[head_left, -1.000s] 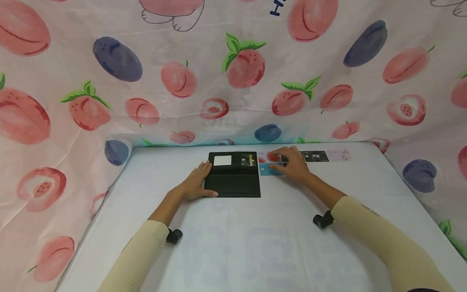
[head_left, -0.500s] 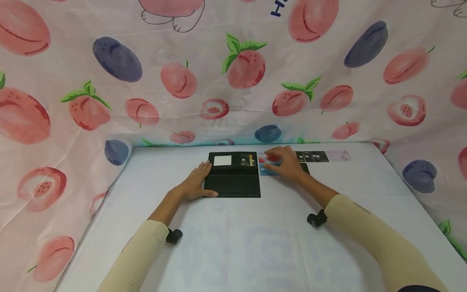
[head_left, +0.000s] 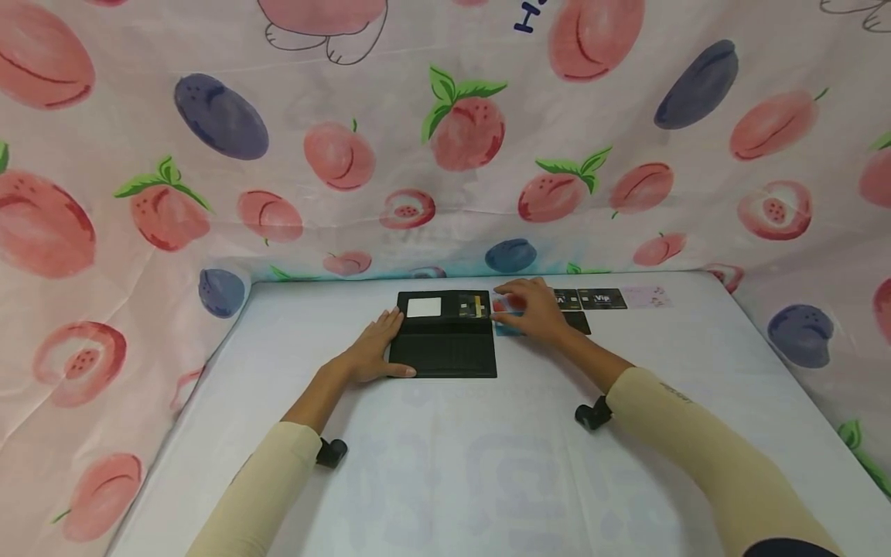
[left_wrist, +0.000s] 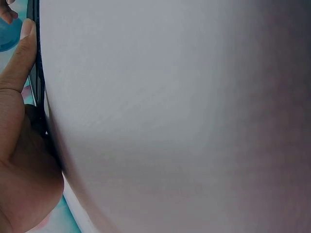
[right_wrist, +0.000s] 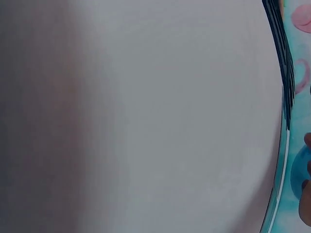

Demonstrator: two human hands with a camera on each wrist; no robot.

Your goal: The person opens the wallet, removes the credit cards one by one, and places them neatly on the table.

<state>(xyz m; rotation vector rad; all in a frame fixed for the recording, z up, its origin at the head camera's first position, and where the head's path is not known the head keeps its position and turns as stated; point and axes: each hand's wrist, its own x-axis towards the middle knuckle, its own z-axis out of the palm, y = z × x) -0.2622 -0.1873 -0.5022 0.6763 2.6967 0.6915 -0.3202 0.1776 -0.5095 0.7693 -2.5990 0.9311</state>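
In the head view a black wallet (head_left: 442, 354) lies unfolded on the table, a white card (head_left: 424, 307) and a dark, gold-marked card (head_left: 472, 306) in its upper half. My left hand (head_left: 369, 350) rests on its left edge, fingers and thumb spread. My right hand (head_left: 539, 309) is over the cards beside the wallet, thumb and forefinger apart near its right edge. Between them shows a red-and-white card (head_left: 511, 302); the hand partly covers a blue card (head_left: 506, 330) below. The left wrist view shows the left thumb (left_wrist: 22, 60) along the wallet's edge.
Right of the right hand lie a black card (head_left: 576, 322), a black card marked Vip (head_left: 602, 299) and a pale pink card (head_left: 647, 297). A white cloth covers the table (head_left: 473, 464). Behind hangs a fruit-printed curtain (head_left: 390, 100).
My right hand has slid left across the cards toward the wallet, uncovering black cards on its right. The left hand and the wallet stay in place.
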